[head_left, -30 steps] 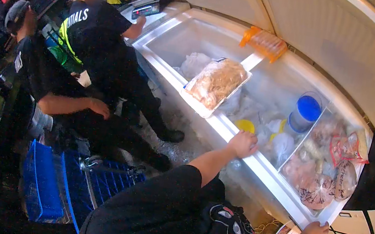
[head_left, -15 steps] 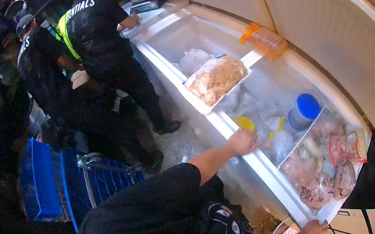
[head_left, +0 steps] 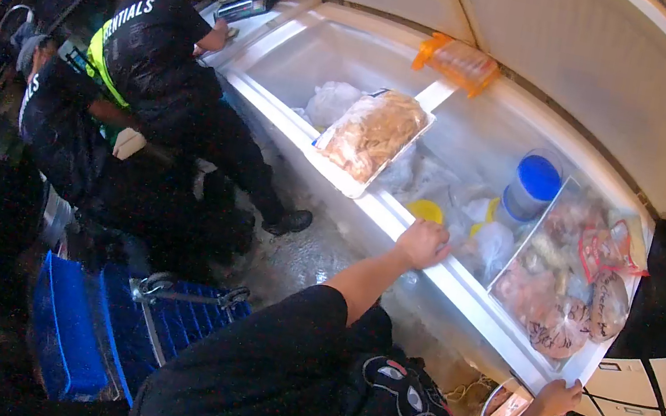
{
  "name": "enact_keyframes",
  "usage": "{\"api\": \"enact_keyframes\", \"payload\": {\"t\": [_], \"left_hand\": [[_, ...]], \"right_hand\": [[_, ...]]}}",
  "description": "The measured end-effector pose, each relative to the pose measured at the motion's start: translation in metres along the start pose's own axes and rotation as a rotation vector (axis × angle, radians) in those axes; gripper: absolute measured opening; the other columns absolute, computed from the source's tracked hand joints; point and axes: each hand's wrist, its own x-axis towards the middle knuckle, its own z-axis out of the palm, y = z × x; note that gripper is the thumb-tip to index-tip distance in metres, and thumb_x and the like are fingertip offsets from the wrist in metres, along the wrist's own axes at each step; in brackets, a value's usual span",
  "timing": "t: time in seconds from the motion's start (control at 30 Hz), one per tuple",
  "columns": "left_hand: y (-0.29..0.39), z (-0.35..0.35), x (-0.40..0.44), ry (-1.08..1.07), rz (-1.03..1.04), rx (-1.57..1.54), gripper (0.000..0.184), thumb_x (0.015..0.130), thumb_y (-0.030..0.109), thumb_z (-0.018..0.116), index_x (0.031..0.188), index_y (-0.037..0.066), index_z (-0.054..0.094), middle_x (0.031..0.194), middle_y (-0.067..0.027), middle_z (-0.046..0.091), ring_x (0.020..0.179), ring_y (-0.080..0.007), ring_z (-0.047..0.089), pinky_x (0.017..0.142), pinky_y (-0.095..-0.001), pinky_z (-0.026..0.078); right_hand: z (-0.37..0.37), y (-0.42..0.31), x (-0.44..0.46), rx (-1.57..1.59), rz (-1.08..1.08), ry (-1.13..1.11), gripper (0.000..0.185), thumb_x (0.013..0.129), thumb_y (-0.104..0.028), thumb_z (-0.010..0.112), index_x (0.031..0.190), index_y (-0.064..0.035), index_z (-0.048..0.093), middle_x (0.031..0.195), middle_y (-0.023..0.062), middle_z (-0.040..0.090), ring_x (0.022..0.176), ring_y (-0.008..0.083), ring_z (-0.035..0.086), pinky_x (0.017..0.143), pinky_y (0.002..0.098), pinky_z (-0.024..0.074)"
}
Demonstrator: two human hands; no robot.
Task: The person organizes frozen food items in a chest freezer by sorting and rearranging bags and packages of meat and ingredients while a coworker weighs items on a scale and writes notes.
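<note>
A white chest freezer (head_left: 461,289) stands open in front of me. My left hand (head_left: 425,244) rests on its front rim, fingers curled over the edge, close to a yellow lid (head_left: 425,211) inside. At the right front corner, my right hand (head_left: 558,397) is closed round the rim. Near that hand, bags of frozen food (head_left: 559,326) with black writing fill the right-hand compartment. A clear tub with a blue lid (head_left: 539,178) sits beside the divider. Farther left, a tray of pale frozen meat (head_left: 375,133) lies across the top of the freezer.
Orange packaging (head_left: 458,64) lies on the back rim. Two people in black shirts (head_left: 153,43) work at the left, one near a scale (head_left: 242,7). A blue cart (head_left: 67,326) is behind on the left. A bowl with packages (head_left: 504,409) stands below my right hand.
The whole view has shifted slightly, so the freezer appears a little farther left. Both my hands keep their places on the rim. The co-worker in the rear has leaned slightly.
</note>
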Motion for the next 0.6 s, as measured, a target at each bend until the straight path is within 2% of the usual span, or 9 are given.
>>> {"api": "enact_keyframes", "payload": {"t": [0.13,0.2,0.3,0.43,0.6], "left_hand": [[-0.003,0.001,0.0,0.027,-0.016,-0.106,0.022,0.078,0.028,0.06,0.08,0.007,0.062,0.082,-0.0123,0.063,0.085,-0.0302,0.06,0.078,-0.0443,0.043],[0.002,-0.002,0.0,0.061,-0.045,-0.163,0.021,0.077,0.028,0.06,0.079,0.007,0.062,0.08,-0.0124,0.063,0.083,-0.0309,0.06,0.076,-0.0448,0.044],[0.002,-0.002,0.0,0.152,0.041,-0.117,0.02,0.077,0.028,0.06,0.078,0.007,0.062,0.077,-0.0123,0.063,0.081,-0.0314,0.061,0.074,-0.0448,0.044],[0.001,-0.004,0.002,0.055,-0.001,-0.094,0.021,0.078,0.026,0.061,0.083,0.006,0.068,0.085,-0.0147,0.065,0.086,-0.032,0.061,0.082,-0.044,0.044],[0.001,-0.005,0.0,0.056,-0.024,-0.118,0.022,0.078,0.027,0.059,0.083,0.006,0.065,0.088,-0.0134,0.063,0.09,-0.0304,0.059,0.083,-0.0432,0.042]], "right_hand": [[-0.002,-0.001,0.001,-0.016,0.014,-0.049,0.036,0.071,-0.011,0.055,0.107,-0.0084,0.059,0.108,0.021,0.057,0.095,0.0391,0.057,0.081,0.0488,0.0465],[0.001,-0.001,-0.001,0.043,-0.007,0.031,0.036,0.07,-0.011,0.055,0.105,-0.0061,0.06,0.105,0.0199,0.059,0.095,0.0393,0.057,0.08,0.0492,0.0461],[-0.005,-0.008,0.0,-0.034,0.036,-0.014,0.035,0.071,-0.013,0.055,0.106,-0.0077,0.06,0.109,0.0185,0.057,0.098,0.0379,0.055,0.082,0.0481,0.0456],[-0.009,-0.015,0.0,-0.051,0.104,-0.052,0.034,0.073,-0.014,0.055,0.106,-0.0088,0.06,0.109,0.0173,0.057,0.1,0.0368,0.054,0.082,0.0486,0.0454],[0.002,-0.003,0.0,-0.065,0.073,-0.035,0.034,0.074,-0.014,0.055,0.108,-0.0131,0.059,0.109,0.0132,0.057,0.098,0.0345,0.056,0.079,0.0489,0.046]]}}
